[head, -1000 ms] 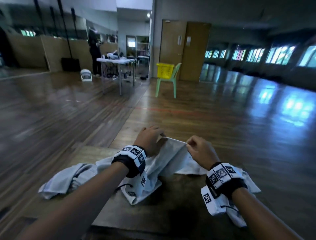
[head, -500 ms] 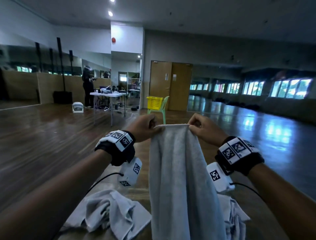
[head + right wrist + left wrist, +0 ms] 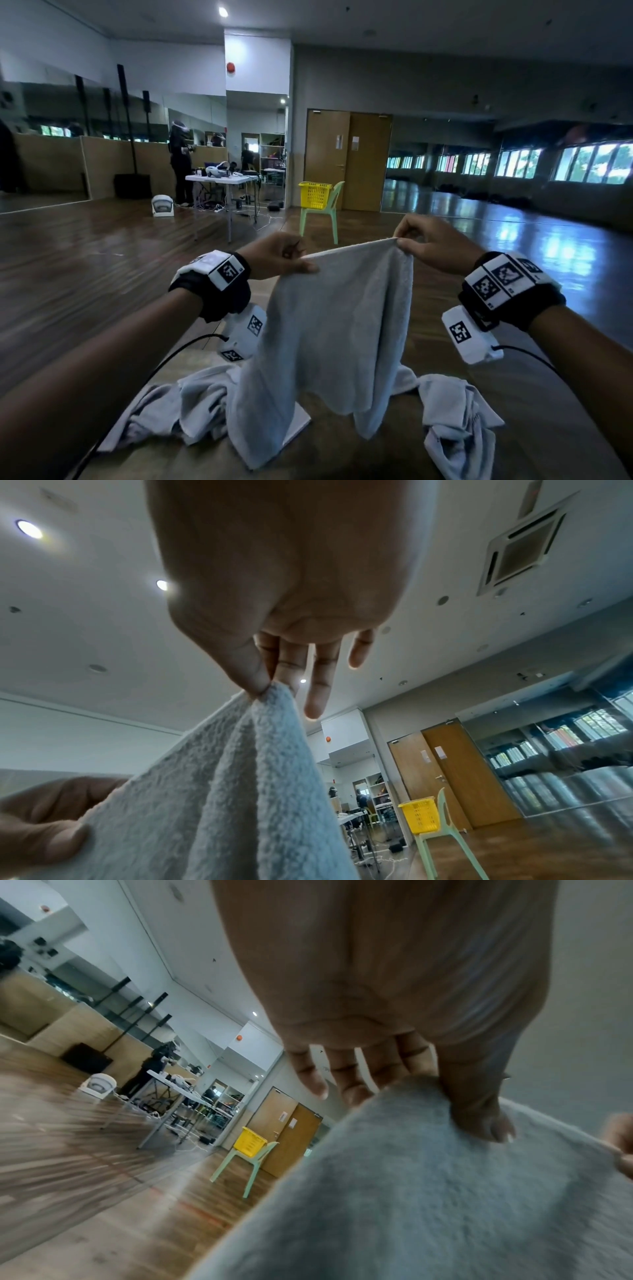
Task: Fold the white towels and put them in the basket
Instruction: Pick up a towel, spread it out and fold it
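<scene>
The left hand (image 3: 277, 258) pinches the left top corner of the white terry towel (image 3: 335, 329); the right hand (image 3: 435, 246) pinches the right corner. The hands now stand wider apart than before, spreading the towel, its lower edge on the brown table (image 3: 342, 455). The yellow plastic basket (image 3: 315, 194) sits on a far green chair

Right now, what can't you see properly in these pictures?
- Inside the yellow plastic basket: too small and far away, head view.
- Crumpled white towels on the table: partly hidden behind the hanging white towel.
- Wooden floor: blurred, left wrist view.
</scene>
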`<state>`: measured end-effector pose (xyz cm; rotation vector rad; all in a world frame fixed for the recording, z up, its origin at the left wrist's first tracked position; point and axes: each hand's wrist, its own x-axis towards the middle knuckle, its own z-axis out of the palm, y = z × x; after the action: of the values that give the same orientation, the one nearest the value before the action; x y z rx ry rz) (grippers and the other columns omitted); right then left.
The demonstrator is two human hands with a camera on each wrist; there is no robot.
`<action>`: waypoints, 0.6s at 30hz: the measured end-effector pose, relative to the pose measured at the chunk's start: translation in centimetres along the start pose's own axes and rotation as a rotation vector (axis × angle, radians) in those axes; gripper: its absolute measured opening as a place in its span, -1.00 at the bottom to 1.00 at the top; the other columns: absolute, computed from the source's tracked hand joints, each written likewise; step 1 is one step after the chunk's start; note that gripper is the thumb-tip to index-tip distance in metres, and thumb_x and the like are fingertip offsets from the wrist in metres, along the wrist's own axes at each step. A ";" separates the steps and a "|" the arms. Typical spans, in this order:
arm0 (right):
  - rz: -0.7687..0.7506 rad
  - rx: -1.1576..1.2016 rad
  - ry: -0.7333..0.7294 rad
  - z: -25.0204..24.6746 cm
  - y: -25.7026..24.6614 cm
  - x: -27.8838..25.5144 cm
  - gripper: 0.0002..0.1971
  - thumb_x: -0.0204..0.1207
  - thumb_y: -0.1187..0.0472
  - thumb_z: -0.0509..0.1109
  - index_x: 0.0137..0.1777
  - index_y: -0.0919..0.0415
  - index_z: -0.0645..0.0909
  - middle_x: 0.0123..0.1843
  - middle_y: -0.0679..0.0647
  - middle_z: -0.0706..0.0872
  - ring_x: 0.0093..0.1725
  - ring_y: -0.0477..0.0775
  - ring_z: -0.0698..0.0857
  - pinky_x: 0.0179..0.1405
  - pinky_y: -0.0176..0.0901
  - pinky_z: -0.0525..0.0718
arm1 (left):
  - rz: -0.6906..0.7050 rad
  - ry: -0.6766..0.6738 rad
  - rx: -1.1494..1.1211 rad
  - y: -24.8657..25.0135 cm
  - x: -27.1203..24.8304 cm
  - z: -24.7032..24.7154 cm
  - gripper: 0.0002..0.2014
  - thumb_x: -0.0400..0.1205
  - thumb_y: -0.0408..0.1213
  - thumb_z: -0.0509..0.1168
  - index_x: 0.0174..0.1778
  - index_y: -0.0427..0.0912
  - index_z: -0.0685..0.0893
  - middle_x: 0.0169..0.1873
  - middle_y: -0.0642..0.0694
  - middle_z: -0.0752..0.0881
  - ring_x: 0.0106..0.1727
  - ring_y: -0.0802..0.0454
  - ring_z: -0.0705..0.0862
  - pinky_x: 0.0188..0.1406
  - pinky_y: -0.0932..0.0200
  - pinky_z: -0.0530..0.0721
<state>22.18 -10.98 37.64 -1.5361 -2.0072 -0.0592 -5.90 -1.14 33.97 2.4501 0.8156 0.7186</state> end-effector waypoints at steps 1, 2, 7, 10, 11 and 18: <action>0.016 -0.025 0.001 0.0 0.6 -0.2 -0.90 0.54 0.17 0.35 -0.17 -0.06 0.55 -0.14 -0.17 0.67 -0.04 -0.08 0.64 0.29 0.18 0.42 | 0.006 0.002 -0.006 -0.5 -0.2 -0.2 -0.66 0.47 -0.16 0.46 -0.21 -0.40 0.56 -0.42 -0.04 0.43 -0.39 0.13 0.38 -0.44 0.40 0.32; 0.035 -0.051 0.000 0.0 1.0 -0.5 -0.88 0.54 0.16 0.35 -0.19 -0.09 0.54 -0.13 -0.16 0.68 -0.03 -0.09 0.64 0.34 0.19 0.33 | 0.010 0.006 -0.006 -0.9 -0.4 -0.5 -0.64 0.42 -0.10 0.47 -0.25 -0.36 0.58 -0.44 -0.03 0.46 -0.40 0.15 0.39 -0.43 0.39 0.33; 0.087 -0.127 -0.019 0.5 2.7 -1.9 -0.83 0.56 0.15 0.34 -0.21 -0.13 0.49 -0.09 -0.09 0.72 0.05 -0.05 0.65 0.31 -0.11 0.07 | -0.095 -0.029 0.217 -3.1 -0.8 -1.3 -0.74 0.38 0.10 0.46 -0.39 0.04 0.60 -0.42 0.12 0.64 -0.31 0.15 0.57 -0.16 0.18 0.50; 0.124 -0.175 -0.018 0.7 4.1 -2.3 -0.84 0.57 0.13 0.33 -0.21 -0.14 0.49 -0.10 -0.10 0.72 0.05 -0.05 0.66 0.36 -0.03 0.06 | -0.146 -0.009 0.414 -4.2 -1.3 -1.3 -0.74 0.40 0.19 0.41 -0.35 0.10 0.63 -0.33 0.19 0.69 -0.13 0.17 0.63 0.13 0.02 0.35; 0.130 -0.190 -0.011 0.7 4.5 -2.5 -0.86 0.57 0.13 0.33 -0.19 -0.12 0.51 -0.10 -0.10 0.73 0.05 -0.05 0.66 0.31 -0.07 0.06 | -0.159 -0.004 0.434 -4.4 -1.5 -1.2 -0.72 0.38 0.24 0.38 -0.32 0.11 0.65 -0.31 0.21 0.70 -0.10 0.19 0.63 0.19 -0.01 0.32; 0.228 -0.256 0.023 1.5 6.4 -3.3 -0.91 0.58 0.12 0.30 -0.15 -0.08 0.54 -0.10 -0.10 0.73 0.04 -0.05 0.65 0.14 -0.13 0.07 | -0.167 -0.002 0.479 -5.3 -1.9 -1.5 -0.74 0.38 0.25 0.39 -0.31 0.15 0.68 -0.32 0.28 0.71 -0.21 0.38 0.59 0.23 -0.11 0.45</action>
<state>27.73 -11.14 32.80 -1.9065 -1.8487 -0.2500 -10.28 1.84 31.50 2.7438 1.2992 0.5010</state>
